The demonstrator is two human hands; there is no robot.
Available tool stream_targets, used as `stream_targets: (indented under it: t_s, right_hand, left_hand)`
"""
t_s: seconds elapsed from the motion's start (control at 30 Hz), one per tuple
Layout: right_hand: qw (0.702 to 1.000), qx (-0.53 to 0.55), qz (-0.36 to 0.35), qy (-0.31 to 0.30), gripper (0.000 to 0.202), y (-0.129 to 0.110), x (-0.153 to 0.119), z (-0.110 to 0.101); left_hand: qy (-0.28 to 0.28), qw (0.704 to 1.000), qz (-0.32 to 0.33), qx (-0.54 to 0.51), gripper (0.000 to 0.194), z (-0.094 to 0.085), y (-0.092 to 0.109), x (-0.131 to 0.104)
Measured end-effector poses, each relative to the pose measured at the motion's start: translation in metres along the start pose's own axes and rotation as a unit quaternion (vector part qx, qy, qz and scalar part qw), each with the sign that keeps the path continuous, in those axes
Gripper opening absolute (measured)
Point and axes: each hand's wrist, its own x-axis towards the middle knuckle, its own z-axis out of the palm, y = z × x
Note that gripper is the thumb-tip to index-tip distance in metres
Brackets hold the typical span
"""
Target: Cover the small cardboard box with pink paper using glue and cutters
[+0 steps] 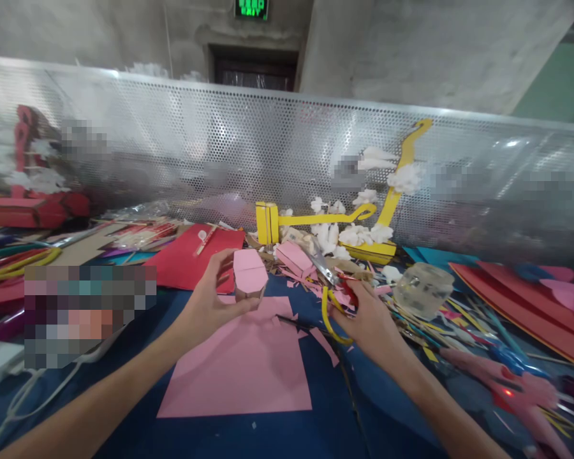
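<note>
My left hand (215,296) is closed around a small angular cardboard box (249,271) with pink paper on its top, thumb below and fingers behind. It is held just above a pink sheet of paper (239,370) lying on the blue table. My right hand (370,319) grips scissors (332,322) by the handle, with a yellow loop around the thumb side and red by the fingers. A silver blade and a dark, narrow point lie to its left; whether both belong to one pair I cannot tell. Pink paper scraps (324,346) lie between my hands.
Beyond my hands are another pink box (295,258), yellow paper models (268,223) with white tufts, and red sheets (196,255). At right stand a clear tape roll (423,290) and a pink glue gun (511,389) with a lit red light. A perforated metal panel (182,146) closes the back.
</note>
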Motion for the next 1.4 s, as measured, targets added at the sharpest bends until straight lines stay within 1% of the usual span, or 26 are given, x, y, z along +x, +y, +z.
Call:
stream_targets:
  t_s: [0.07, 0.1, 0.2, 0.3, 0.43, 0.5, 0.6, 0.73, 0.8, 0.87, 0.93, 1.0, 1.1, 1.17, 1.33, 1.4]
  right_hand:
    - [0.999, -0.037, -0.032, 0.018, 0.042, 0.0, 0.002, -0.003]
    - [0.998, -0.047, -0.037, 0.014, 0.04, 0.001, 0.002, -0.005]
    - [0.997, -0.07, -0.023, -0.013, 0.038, 0.005, 0.002, -0.006]
    - [0.994, -0.094, -0.006, -0.053, 0.038, 0.012, -0.001, -0.003]
    - [0.991, -0.105, -0.019, -0.077, 0.035, 0.018, -0.007, 0.001]
    - [0.991, -0.105, -0.031, -0.073, 0.031, 0.019, -0.008, 0.002]
    - [0.988, -0.136, -0.014, -0.073, 0.028, 0.021, -0.007, 0.002]
    - [0.976, -0.196, 0.016, -0.096, 0.026, 0.026, -0.005, 0.0]
    - [0.973, -0.209, 0.021, -0.096, 0.027, 0.028, -0.005, -0.001]
    - [0.97, -0.221, 0.024, -0.096, 0.028, 0.028, -0.006, -0.001]
    - [0.967, -0.236, 0.022, -0.098, 0.028, 0.025, -0.007, -0.003]
    - [0.96, -0.261, 0.018, -0.098, 0.028, 0.019, -0.007, -0.005]
    - [0.948, -0.306, 0.008, -0.089, 0.027, 0.009, -0.008, -0.008]
    - [0.945, -0.317, -0.006, -0.085, 0.027, 0.003, -0.008, -0.009]
    - [0.954, -0.282, -0.031, -0.095, 0.026, -0.005, -0.009, -0.007]
    - [0.964, -0.237, -0.044, -0.107, 0.024, -0.006, -0.008, -0.008]
  left_hand:
    - [0.002, 1.0, 0.007, 0.012, 0.081, 0.0, -0.001, 0.0]
    - [0.003, 1.0, 0.013, 0.017, 0.081, 0.001, -0.001, 0.0]
    - [0.001, 0.999, 0.031, 0.035, 0.083, 0.001, 0.001, -0.003]
    - [-0.019, 0.998, 0.031, 0.052, 0.084, 0.001, 0.009, -0.006]
    - [-0.04, 0.997, 0.031, 0.053, 0.088, 0.001, 0.016, -0.009]
    - [-0.046, 0.997, 0.029, 0.061, 0.089, 0.001, 0.015, -0.009]
    - [-0.05, 0.994, 0.035, 0.094, 0.089, -0.001, 0.009, -0.01]
    - [-0.056, 0.989, 0.079, 0.115, 0.093, -0.002, 0.005, -0.012]
    - [-0.083, 0.986, 0.085, 0.114, 0.082, -0.002, 0.005, -0.013]
    - [-0.111, 0.985, 0.066, 0.115, 0.065, -0.002, 0.007, -0.014]
    - [-0.128, 0.985, 0.046, 0.109, 0.055, -0.003, 0.009, -0.014]
    - [-0.136, 0.986, 0.03, 0.092, 0.052, -0.003, 0.01, -0.015]
    - [-0.14, 0.988, 0.01, 0.07, 0.053, -0.002, 0.01, -0.015]
    - [-0.139, 0.988, 0.007, 0.061, 0.053, -0.002, 0.011, -0.015]
    - [-0.148, 0.988, 0.032, 0.038, 0.039, -0.002, 0.017, -0.011]
    - [-0.144, 0.989, 0.022, 0.024, 0.034, -0.002, 0.017, -0.009]
